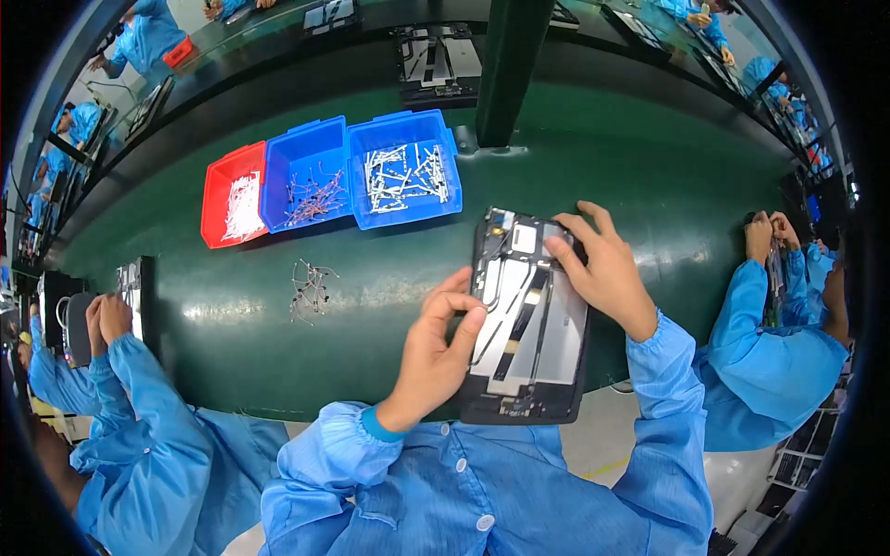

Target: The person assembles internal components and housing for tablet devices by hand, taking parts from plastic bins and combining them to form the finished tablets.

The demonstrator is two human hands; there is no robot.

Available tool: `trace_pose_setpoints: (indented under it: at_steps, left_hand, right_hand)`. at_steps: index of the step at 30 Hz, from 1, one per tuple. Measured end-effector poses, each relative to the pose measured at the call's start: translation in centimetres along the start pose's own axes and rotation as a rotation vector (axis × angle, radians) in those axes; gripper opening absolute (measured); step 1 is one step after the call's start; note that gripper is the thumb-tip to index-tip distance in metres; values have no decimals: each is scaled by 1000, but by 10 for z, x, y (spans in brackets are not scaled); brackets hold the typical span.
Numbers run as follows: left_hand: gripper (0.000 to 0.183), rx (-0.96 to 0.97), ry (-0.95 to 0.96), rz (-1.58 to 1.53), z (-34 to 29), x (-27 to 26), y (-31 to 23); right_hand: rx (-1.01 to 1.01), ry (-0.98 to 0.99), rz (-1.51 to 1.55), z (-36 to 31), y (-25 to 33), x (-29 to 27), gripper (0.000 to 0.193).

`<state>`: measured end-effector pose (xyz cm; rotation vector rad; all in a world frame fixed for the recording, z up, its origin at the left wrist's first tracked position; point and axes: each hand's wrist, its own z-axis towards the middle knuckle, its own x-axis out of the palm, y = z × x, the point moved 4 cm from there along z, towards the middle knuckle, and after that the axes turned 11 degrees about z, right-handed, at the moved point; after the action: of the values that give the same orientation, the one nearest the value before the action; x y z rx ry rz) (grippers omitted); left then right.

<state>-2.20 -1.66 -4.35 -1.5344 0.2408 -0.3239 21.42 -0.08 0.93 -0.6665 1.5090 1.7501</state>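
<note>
An opened tablet (pixel 563 329) is held tilted above the table's near edge. It shows a black frame, pale silver inner plates, dark ribbon cables and thin black wires. My left hand (pixel 431 352) is closed at its left edge. The thumb and index finger press together by a thin black wire; whether they pinch it is too small to tell. My right hand (pixel 607 278) grips the upper right edge, its thumb lying on the inner parts and its fingers beyond the rim. A small heap of thin wired parts (pixel 312 289) lies on the table to the left.
Beyond the hands stand a red bin (pixel 211 208) of white strips, a blue bin (pixel 306 139) of thin wires and another blue bin (pixel 399 125) of white strips. A green post (pixel 508 83) rises behind them. Another opened tablet (pixel 438 60) lies farther back. Co-workers sit on both sides.
</note>
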Motion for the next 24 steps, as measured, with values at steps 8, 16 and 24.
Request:
trace_pose_setpoints:
  at_steps: [8, 16, 24]
  left_hand:
    - [9, 92, -97, 211, -25, 6, -9]
    - [7, 62, -185, 168, -30, -12, -18]
    - [11, 41, -84, -232, -14, -24, -28]
  right_hand:
    - [-16, 106, 10, -8, 25, 13, 35]
    - [-122, 77, 37, -6, 37, 20, 35]
    - [-201, 274, 819, -25, 110, 27, 40]
